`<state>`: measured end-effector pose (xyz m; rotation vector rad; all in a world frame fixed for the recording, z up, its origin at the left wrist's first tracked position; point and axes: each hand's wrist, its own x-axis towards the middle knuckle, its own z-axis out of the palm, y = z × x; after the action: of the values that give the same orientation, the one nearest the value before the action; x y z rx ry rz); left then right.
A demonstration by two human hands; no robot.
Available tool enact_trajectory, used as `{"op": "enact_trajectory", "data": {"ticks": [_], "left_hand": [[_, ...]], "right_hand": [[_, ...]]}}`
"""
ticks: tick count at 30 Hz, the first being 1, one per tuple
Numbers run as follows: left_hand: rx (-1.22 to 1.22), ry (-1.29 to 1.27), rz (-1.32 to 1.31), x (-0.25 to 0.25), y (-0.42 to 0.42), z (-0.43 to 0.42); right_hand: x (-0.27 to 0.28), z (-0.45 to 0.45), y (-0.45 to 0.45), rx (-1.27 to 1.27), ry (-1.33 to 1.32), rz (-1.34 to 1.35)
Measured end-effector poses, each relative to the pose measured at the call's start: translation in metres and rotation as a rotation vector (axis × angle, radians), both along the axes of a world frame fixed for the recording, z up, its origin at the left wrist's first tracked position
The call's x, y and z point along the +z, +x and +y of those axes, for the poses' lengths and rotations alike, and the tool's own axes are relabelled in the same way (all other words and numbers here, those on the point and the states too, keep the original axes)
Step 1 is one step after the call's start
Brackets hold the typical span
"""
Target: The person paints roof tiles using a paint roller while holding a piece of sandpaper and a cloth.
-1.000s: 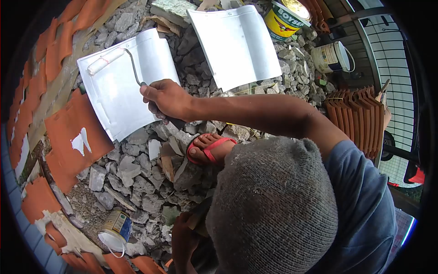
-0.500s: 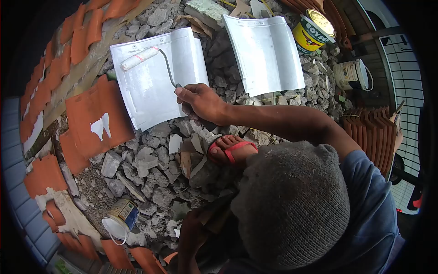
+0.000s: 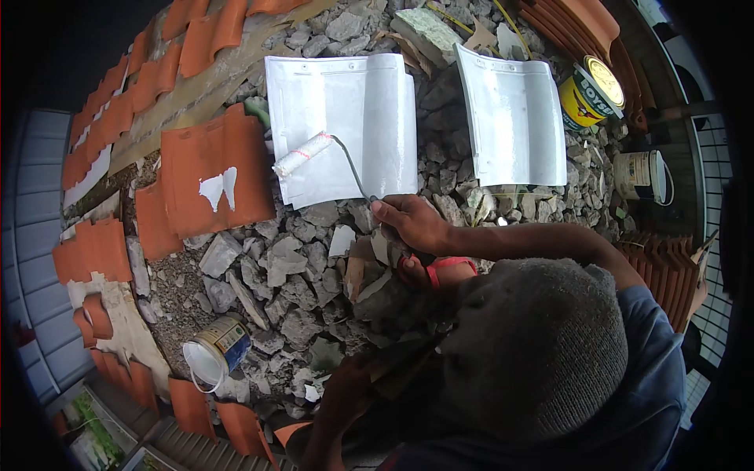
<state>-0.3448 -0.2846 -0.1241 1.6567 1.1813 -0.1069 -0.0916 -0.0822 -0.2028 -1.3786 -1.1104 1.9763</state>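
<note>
Neither my left hand nor my right hand is in view. Below me a person in a grey knitted cap [image 3: 542, 345] bends over rubble. The person's right hand [image 3: 416, 224] grips a paint roller whose white sleeve [image 3: 304, 154] rests against the lower left part of a white-coated roof tile [image 3: 342, 102]. A second white tile [image 3: 514, 122] lies to its right. The person's left hand [image 3: 349, 385] is low in shadow beside a dark flat piece; its grip is unclear.
Orange tiles [image 3: 216, 177] lie left, one with a white paint patch. Grey rubble [image 3: 290, 267] covers the ground. Three paint buckets stand or lie around: one [image 3: 218, 353] lower left, a yellow-green one [image 3: 591, 94] and a white one [image 3: 642, 177] right. Stacked tiles [image 3: 660, 275] are at the right.
The view has turned, so the scene has shifted right. The person's right hand has drawn the roller down from the tile's upper part to its lower left.
</note>
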Motion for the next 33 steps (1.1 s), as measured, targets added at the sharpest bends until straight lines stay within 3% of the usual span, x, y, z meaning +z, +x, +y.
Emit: {"op": "enact_trajectory", "data": {"ticks": [5,10,33], "left_hand": [[0.002,0.005,0.01,-0.002,-0.002,-0.004],[0.018,0.014,0.001,-0.004,-0.003,-0.006],[0.078,-0.037,-0.009,-0.01,-0.001,-0.003]], "right_hand": [[0.002,0.019,0.003,0.025,0.024,-0.068],[-0.007,0.035,0.002,-0.176,0.084,-0.122],[-0.016,0.018,0.004,-0.139,0.017,-0.011]]}}
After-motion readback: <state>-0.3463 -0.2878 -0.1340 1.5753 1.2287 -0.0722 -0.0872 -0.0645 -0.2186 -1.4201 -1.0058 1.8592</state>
